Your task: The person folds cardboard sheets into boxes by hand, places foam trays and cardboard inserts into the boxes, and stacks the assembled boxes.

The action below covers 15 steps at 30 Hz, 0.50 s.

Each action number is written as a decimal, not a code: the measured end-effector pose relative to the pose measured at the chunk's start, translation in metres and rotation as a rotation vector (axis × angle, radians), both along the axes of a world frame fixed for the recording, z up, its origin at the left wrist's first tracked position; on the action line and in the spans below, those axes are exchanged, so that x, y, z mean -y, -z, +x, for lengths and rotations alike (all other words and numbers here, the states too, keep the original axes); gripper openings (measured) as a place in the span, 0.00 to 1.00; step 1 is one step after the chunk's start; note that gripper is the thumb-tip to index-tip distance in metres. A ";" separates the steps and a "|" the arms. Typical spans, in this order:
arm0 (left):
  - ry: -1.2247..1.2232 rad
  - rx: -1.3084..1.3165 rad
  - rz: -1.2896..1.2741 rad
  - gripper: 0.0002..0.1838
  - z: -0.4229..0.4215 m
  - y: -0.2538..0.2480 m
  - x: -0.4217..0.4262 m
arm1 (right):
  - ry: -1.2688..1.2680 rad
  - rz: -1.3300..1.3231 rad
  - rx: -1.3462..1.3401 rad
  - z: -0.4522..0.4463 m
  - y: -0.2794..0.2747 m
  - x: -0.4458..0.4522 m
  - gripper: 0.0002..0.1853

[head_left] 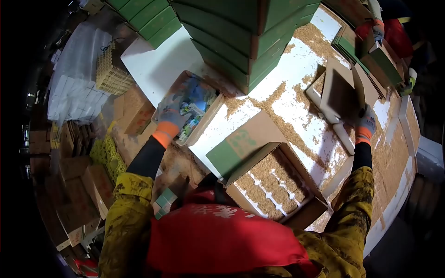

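My left hand, in a grey glove with an orange cuff, reaches into an open cardboard box at the table's left edge. Blue and green small packets lie inside it, and the fingertips are among them, so their grip is not clear. My right hand, gloved alike, is closed on the near right edge of an open, tilted carton. Close to my body stands another open carton with a green-printed flap. It holds rows of brown shredded filling between white dividers.
Tall stacks of green cartons rise at the table's far side. Brown shreds lie scattered over the white tabletop. At the upper right a co-worker's gloved hand is by another carton. Cartons and a yellow plastic crate stand at left.
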<state>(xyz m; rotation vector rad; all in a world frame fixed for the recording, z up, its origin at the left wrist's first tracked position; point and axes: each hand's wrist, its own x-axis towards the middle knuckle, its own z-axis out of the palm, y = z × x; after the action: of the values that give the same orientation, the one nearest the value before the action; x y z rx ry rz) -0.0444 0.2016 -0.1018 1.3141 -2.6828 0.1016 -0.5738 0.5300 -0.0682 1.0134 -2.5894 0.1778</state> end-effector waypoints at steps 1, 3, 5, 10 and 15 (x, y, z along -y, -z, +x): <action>-0.017 0.087 -0.122 0.21 -0.006 0.004 0.001 | 0.027 -0.036 0.007 0.006 -0.007 -0.005 0.17; 0.010 0.063 -0.015 0.23 0.003 0.025 0.021 | -0.040 -0.209 -0.128 0.026 -0.019 -0.013 0.12; 0.017 0.053 0.090 0.20 0.010 0.035 0.036 | 0.046 -0.409 0.034 0.065 -0.039 -0.030 0.12; 0.145 -0.098 0.341 0.13 0.017 -0.004 0.038 | 0.076 -0.935 0.496 0.152 -0.048 -0.083 0.16; 0.050 -0.441 0.454 0.12 0.045 0.002 0.046 | 0.107 -1.171 0.618 0.216 -0.054 -0.120 0.19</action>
<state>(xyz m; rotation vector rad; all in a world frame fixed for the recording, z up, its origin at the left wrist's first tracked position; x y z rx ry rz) 0.0003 0.1557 -0.1037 1.1899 -2.4222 -0.7517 -0.3576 0.6500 -0.0143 0.3676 -2.2641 1.9221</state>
